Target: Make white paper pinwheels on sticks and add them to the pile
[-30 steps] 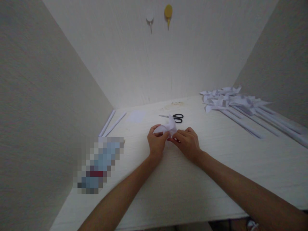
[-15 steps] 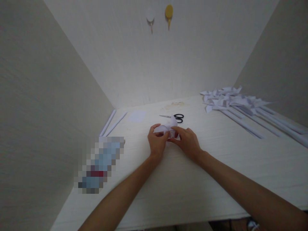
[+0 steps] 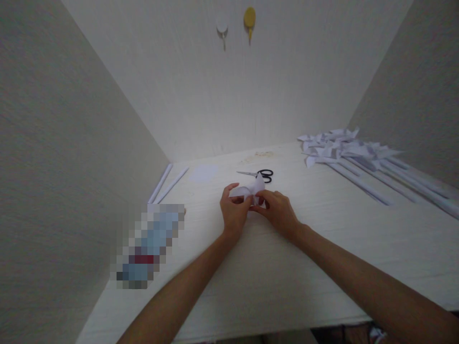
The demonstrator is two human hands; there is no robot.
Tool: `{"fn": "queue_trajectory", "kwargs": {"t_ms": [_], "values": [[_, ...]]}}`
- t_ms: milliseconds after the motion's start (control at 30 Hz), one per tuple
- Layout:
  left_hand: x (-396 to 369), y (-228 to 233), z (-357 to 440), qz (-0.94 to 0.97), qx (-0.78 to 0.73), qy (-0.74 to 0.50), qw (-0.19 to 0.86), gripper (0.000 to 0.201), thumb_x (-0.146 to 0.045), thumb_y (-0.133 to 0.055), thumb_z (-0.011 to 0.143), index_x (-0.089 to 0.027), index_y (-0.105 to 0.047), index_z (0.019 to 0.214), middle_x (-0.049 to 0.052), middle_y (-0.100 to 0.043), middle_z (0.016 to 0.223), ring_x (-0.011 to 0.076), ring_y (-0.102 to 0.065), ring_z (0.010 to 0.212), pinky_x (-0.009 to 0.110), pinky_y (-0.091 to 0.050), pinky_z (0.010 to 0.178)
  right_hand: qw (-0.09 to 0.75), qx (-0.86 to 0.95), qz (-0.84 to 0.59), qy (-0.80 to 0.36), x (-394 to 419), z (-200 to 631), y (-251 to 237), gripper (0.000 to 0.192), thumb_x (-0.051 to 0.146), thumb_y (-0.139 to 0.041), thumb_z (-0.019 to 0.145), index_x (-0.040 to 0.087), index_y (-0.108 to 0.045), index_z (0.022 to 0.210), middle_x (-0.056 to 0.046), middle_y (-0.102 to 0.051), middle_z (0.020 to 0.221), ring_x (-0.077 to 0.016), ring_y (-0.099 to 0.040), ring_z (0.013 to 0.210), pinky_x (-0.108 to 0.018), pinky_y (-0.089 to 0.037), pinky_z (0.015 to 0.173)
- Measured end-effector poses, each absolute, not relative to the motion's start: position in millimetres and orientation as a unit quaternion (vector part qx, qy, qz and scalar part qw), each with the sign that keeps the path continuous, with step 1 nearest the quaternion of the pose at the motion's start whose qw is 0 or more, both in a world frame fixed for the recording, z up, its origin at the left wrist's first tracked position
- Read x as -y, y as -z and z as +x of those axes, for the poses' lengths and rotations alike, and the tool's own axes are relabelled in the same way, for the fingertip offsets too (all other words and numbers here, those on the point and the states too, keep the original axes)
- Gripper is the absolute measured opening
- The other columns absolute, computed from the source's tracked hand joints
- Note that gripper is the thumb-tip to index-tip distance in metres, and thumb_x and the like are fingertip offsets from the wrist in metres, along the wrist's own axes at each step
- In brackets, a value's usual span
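A person's two bare arms reach forward over a pale white table [image 3: 322,267] enclosed on three sides by plain light walls. Near the middle of the table, both hands meet around a small piece of folded white paper [image 3: 251,190], which is held just above or on the surface; which of the two cannot be told. The left hand [image 3: 234,210] is closed on the paper's left side, thumb and fingers pinching it. The right hand [image 3: 278,210] grips the right side, its fingertips pressed together at the paper's centre, touching the left hand's fingertips. One flap of the paper stands up between the hands. Just behind the paper lies a pair of scissors [image 3: 258,175] with black handles, blades pointing left, apart from the hands. To the left of the scissors rests a flat white paper sheet [image 3: 203,173]. Further left, near the left wall, two thin rolled white paper sticks [image 3: 168,182] lie side by side. In front of them, on the table's left part, is a blurred-out object [image 3: 147,246] whose nature cannot be told. At the far right of the table, a pile of white paper pinwheels [image 3: 344,148] on long white sticks lies well apart from the hands. High on the back wall hang a white hook [image 3: 222,29] and a yellow hook [image 3: 250,20].
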State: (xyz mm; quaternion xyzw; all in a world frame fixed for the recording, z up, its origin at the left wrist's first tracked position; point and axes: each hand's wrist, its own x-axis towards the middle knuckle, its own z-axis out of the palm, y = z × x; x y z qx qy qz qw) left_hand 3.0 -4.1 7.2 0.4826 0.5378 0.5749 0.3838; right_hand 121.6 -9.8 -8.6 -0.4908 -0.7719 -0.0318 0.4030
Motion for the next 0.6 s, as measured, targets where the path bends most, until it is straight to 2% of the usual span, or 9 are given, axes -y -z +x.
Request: {"fn": "queue_trajectory", "kwargs": {"t_ms": [433,600], "values": [[6.2,-7.6,3.7,0.501,-0.527,-0.576,0.374,0.049,-0.015,-0.063,0.055,-0.016,-0.050,0.102,-0.002,-0.059,0.054,0.0149,-0.059,0.049,0.023,-0.047,0.045,0.404,0.766,-0.499,0.033,8.0,122.9,12.0,0.019,0.036,-0.058,0.074,0.017,-0.058,0.070,-0.001,-0.060,0.059,-0.0118,-0.049,0.052,-0.022,-0.035,0.052],[4.0,-7.9,3.6,0.485,-0.535,-0.588,0.364,0.046,-0.013,-0.064,0.053,-0.014,-0.052,0.098,0.000,-0.060,0.065,0.0126,-0.058,0.053,0.022,-0.048,0.048,0.426,0.765,-0.480,0.048,8.8,122.4,11.2,0.020,0.035,-0.056,0.076,0.016,-0.057,0.084,-0.001,-0.062,0.062,-0.0115,-0.050,0.051,-0.022,-0.038,0.053]]}}
